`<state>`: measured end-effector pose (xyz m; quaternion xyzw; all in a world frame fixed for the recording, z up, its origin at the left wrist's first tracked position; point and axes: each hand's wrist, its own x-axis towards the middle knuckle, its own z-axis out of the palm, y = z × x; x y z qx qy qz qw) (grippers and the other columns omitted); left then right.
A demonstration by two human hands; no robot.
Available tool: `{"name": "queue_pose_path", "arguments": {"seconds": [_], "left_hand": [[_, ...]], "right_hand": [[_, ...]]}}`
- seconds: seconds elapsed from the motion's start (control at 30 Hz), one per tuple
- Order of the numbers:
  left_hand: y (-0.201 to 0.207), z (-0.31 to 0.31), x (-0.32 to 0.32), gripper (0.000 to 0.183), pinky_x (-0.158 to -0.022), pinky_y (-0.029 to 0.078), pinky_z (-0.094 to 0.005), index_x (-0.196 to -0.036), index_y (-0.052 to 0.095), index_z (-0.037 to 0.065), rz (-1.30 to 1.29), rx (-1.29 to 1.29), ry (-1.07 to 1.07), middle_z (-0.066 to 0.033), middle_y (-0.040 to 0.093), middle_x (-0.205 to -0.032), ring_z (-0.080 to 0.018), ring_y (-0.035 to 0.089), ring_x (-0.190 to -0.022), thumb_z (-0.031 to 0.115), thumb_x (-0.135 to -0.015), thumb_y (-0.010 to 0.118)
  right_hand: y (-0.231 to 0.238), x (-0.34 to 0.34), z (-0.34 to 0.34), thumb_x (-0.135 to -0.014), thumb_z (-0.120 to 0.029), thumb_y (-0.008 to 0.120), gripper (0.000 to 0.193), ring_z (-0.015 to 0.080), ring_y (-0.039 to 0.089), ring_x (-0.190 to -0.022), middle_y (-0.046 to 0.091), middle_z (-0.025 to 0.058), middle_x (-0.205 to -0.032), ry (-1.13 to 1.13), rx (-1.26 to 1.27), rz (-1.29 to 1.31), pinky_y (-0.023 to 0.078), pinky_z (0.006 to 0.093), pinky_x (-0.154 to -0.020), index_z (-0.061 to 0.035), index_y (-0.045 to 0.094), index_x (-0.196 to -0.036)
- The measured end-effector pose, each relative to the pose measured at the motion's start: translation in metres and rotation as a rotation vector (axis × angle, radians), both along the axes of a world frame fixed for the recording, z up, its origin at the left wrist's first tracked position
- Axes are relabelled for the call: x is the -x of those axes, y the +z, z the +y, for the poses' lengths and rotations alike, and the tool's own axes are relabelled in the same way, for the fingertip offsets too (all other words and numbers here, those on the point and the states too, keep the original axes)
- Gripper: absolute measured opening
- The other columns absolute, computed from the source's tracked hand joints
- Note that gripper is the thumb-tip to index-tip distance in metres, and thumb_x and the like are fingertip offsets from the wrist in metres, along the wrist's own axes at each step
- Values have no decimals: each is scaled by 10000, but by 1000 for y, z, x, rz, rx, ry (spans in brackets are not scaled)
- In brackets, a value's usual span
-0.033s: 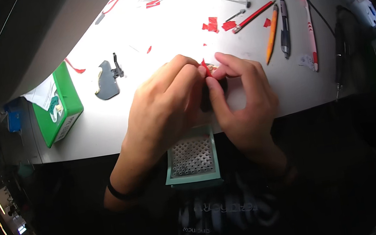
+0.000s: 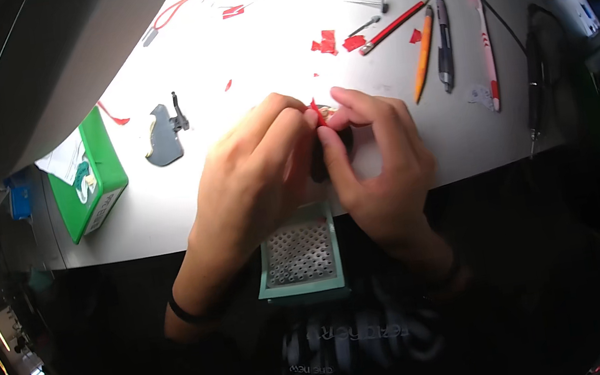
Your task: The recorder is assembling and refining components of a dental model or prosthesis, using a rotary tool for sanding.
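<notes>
My left hand is closed, its fingertips pinching a small pointed strip of red tape. Facing it, my right hand curls thumb and fingers round a small dark rounded object that has a coppery patch on top. Most of this object is hidden behind my fingers, so its kind cannot be made out. Both hands are held over the table's near edge. Below them, between my forearms, lies a pale green-framed tray with a perforated metal plate.
On the white table, a green box and a grey flat piece with a black arm stand left. Red tape scraps, a red pencil, an orange pencil, a pen and a toothbrush lie right.
The whole view has shifted slightly, so the table things sit a little further left. My hands keep the same grip on the red strip and the dark object.
</notes>
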<state>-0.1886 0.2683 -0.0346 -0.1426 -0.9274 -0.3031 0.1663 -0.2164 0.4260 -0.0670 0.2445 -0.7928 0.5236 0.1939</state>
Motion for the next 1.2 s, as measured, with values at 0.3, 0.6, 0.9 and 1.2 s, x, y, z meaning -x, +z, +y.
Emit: {"name": "queue_pose_path", "arguments": {"seconds": [0.3,0.6,0.9,1.2], "left_hand": [[7,7,3,119,-667,536,-358,-947,641,-5,-1,12,2,-99,681,-967,-282,680,-768,-69,-861,694],[1,4,4,136,-692,548,-323,-928,646,-20,-43,-148,31,-106,697,-929,-257,705,-792,-108,-844,707],[-9,4,3,172,-678,580,-281,-922,687,-7,143,-143,50,-116,736,-956,-213,742,-801,-132,-812,730],[1,-10,-7,111,-865,566,-328,-990,677,-38,-141,-1114,63,-177,723,-1023,-215,706,-965,-105,-903,686]], "right_hand": [[-2,1,4,-880,5,671,354,273,612,-1002,641,121,-976,51,17,-2,523,382,-812,28,600,-1225],[-3,0,2,-855,46,675,384,265,608,-986,629,98,-957,58,39,-13,524,380,-816,23,603,-1231],[-2,2,1,-845,69,681,410,265,604,-943,628,113,-943,67,27,-6,522,365,-797,47,594,-1245],[7,8,18,-842,45,714,327,229,615,-894,666,64,-894,-134,151,0,503,353,-790,1,661,-1161]]}}
